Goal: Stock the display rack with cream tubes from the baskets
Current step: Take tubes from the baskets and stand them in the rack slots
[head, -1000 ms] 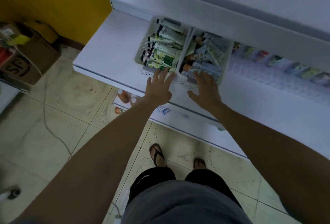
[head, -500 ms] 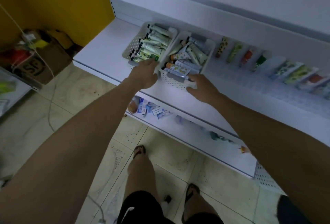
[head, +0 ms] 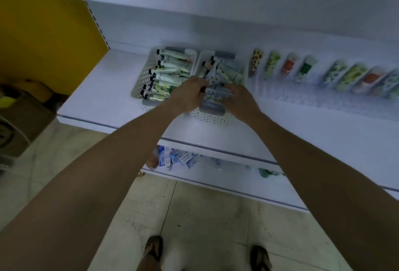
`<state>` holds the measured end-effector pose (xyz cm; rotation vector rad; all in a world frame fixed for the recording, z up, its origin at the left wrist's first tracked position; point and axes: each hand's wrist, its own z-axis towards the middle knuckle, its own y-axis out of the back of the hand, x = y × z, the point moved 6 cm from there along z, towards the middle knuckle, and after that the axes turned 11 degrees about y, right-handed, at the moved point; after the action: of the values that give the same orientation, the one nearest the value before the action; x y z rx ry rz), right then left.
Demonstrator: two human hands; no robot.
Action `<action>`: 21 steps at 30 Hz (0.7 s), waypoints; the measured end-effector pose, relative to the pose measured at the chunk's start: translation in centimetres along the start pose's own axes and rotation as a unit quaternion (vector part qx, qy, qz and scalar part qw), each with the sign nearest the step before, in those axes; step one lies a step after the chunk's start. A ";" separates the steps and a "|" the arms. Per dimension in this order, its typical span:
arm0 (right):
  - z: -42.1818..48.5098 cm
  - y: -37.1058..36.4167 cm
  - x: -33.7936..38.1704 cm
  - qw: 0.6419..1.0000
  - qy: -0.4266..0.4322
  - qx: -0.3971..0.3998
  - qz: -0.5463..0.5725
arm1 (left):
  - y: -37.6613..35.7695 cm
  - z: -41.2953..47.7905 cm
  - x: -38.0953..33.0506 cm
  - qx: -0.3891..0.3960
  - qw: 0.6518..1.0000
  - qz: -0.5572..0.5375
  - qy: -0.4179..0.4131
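Pale cream tube (head: 217, 92) over basket (head: 213, 117), each end apparently in a pinching grip: left hand (head: 190, 93), right hand (head: 240, 98).

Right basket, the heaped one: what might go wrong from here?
The held tube lies atop a loose heap, so lifting it may drag neighbouring tubes out. The right basket sits near the front of the shelf, so a tug could slide it toward the edge. Tubes in the display rack lean nearby and could be knocked.

Two baskets (head: 140, 80) (head: 213, 118), two hands (head: 187, 96) (head: 242, 100)
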<state>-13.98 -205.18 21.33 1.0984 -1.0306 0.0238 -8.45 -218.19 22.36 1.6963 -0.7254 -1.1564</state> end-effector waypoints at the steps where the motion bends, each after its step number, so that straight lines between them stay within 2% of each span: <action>1: 0.8 -0.3 -0.3 1.000 0.006 -0.009 -0.003 | 0.2 0.6 0.4 -0.013 1.000 -0.004 -0.009; 5: 2.8 -0.5 -1.8 0.997 0.044 -0.046 -0.034 | 1.1 2.7 1.1 -0.095 0.994 -0.043 -0.027; 10: 5.1 0.6 -4.5 0.982 0.106 -0.116 -0.100 | -1.2 5.2 0.0 -0.138 0.983 -0.056 -0.103; 12: 6.4 0.6 -5.2 0.978 0.099 -0.114 -0.140 | -2.2 5.5 0.0 -0.169 0.976 -0.057 -0.129; 17: 8.7 -0.2 -5.8 0.958 0.035 -0.071 -0.276 | -2.3 6.1 0.0 -0.202 0.973 -0.036 -0.104; 21: 8.4 -0.1 -5.3 0.958 0.009 -0.094 -0.272 | -1.7 5.7 0.6 -0.221 0.967 -0.101 -0.072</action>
<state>-22.58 -209.07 18.14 1.1718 -0.6701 -0.4973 -13.54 -220.07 19.91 1.3389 -0.3453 -1.4712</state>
